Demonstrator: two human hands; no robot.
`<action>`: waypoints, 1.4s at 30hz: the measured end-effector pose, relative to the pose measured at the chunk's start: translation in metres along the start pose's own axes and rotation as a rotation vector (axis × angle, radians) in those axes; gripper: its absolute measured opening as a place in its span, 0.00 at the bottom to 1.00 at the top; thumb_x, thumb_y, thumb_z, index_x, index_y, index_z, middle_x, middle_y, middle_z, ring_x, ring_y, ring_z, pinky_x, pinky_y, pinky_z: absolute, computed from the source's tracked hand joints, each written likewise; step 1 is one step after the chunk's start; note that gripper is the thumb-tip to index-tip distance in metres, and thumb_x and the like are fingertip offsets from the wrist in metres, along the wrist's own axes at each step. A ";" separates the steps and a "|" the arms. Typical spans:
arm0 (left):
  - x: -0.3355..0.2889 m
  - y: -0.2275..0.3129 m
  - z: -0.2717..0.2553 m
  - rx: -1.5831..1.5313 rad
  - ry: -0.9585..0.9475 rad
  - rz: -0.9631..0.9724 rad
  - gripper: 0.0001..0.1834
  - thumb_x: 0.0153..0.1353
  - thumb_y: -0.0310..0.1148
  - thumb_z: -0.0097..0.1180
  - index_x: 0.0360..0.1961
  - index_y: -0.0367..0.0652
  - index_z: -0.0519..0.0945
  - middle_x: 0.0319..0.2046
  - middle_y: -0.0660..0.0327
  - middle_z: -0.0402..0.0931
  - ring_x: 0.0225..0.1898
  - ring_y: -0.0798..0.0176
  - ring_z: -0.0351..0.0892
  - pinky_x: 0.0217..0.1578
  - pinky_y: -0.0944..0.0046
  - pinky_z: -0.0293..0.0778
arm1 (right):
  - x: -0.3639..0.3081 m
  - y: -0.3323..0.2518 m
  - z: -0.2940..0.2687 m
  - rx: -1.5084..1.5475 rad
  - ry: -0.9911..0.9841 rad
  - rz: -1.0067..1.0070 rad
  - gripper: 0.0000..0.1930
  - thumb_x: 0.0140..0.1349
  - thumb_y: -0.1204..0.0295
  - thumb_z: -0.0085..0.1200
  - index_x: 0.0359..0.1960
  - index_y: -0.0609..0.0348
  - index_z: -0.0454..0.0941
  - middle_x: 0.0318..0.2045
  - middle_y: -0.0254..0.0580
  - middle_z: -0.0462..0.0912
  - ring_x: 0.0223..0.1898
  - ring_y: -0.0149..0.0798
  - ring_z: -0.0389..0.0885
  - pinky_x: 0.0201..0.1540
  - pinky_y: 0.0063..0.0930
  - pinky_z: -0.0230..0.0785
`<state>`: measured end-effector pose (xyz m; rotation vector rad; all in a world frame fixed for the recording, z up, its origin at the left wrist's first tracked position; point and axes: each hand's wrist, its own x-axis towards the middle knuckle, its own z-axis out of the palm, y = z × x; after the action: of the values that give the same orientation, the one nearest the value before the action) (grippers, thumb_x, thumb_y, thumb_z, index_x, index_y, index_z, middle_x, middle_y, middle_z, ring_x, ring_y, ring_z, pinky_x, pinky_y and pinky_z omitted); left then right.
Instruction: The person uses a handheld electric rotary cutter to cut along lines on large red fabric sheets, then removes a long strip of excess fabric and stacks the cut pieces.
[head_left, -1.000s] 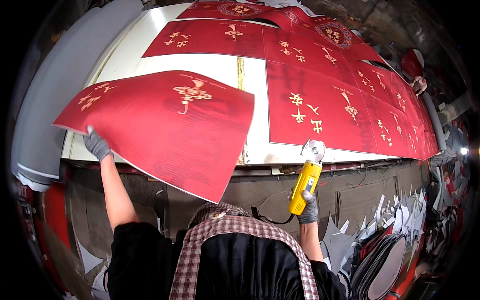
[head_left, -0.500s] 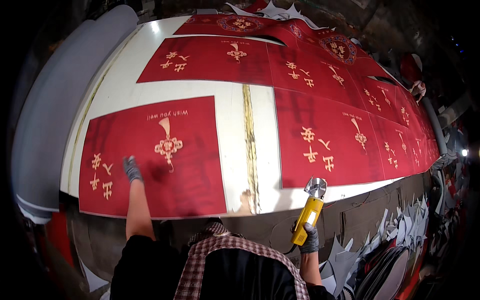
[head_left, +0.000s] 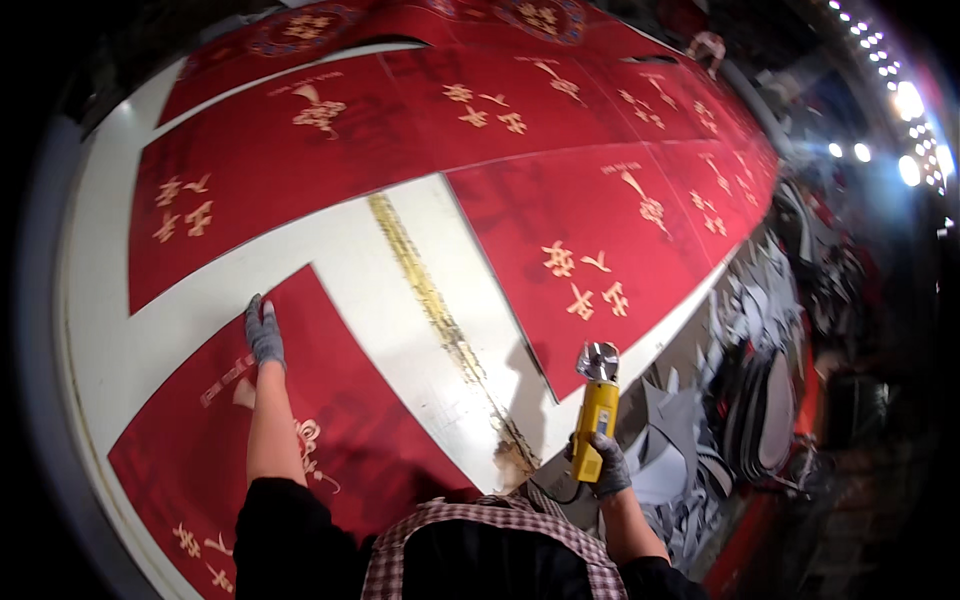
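Observation:
My right hand [head_left: 606, 466], in a grey glove, is wrapped round the yellow body of an electric rotary cutter [head_left: 597, 415]. The cutter's round metal head points away from me, close to the near corner of the large red mat sheet [head_left: 560, 190]. My left hand [head_left: 264, 335], also gloved in grey, is stretched out over the far edge of a separate red mat [head_left: 270, 385] with gold print. Its fingers are extended and grip nothing; whether they touch the mat I cannot tell. Part of this mat is hidden by my left forearm.
Under the mats lies a white table [head_left: 450, 235] with a worn yellow strip [head_left: 425, 290] running across it. Grey offcuts [head_left: 665, 440] and stacked dark mats [head_left: 765, 410] lie to the right, below the table's edge. Another person's arm [head_left: 708, 48] shows at the far end.
The view has swung to the right, so the separate mat now appears lower left. My left hand has moved from the mat's printed middle to its far edge. The cutter stays in my right hand.

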<state>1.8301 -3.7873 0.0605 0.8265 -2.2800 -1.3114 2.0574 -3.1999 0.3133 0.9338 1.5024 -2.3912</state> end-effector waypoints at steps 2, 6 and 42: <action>-0.031 0.025 0.013 0.429 -0.053 0.382 0.22 0.63 0.40 0.53 0.56 0.42 0.74 0.60 0.51 0.67 0.64 0.52 0.60 0.64 0.54 0.57 | -0.003 0.006 -0.010 0.036 0.052 0.034 0.29 0.48 0.61 0.65 0.47 0.66 0.71 0.35 0.46 0.80 0.35 0.42 0.82 0.45 0.37 0.76; -0.052 0.040 -0.009 0.433 -0.045 0.412 0.21 0.62 0.37 0.54 0.54 0.39 0.75 0.58 0.49 0.68 0.62 0.50 0.63 0.63 0.55 0.58 | 0.011 0.008 0.010 0.022 -0.006 0.032 0.29 0.48 0.61 0.65 0.48 0.66 0.70 0.36 0.47 0.81 0.36 0.43 0.82 0.45 0.38 0.76; -0.499 0.313 0.233 -0.174 -0.527 -0.224 0.24 0.61 0.55 0.51 0.40 0.42 0.78 0.24 0.59 0.75 0.18 0.65 0.71 0.12 0.65 0.66 | -0.054 -0.209 -0.511 0.022 -0.068 -0.248 0.32 0.43 0.66 0.68 0.52 0.58 0.69 0.33 0.39 0.77 0.29 0.38 0.80 0.31 0.32 0.78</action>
<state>1.9764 -3.1877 0.2009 0.7581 -2.4504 -1.9963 2.2197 -2.6705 0.3508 0.6984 1.6557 -2.5830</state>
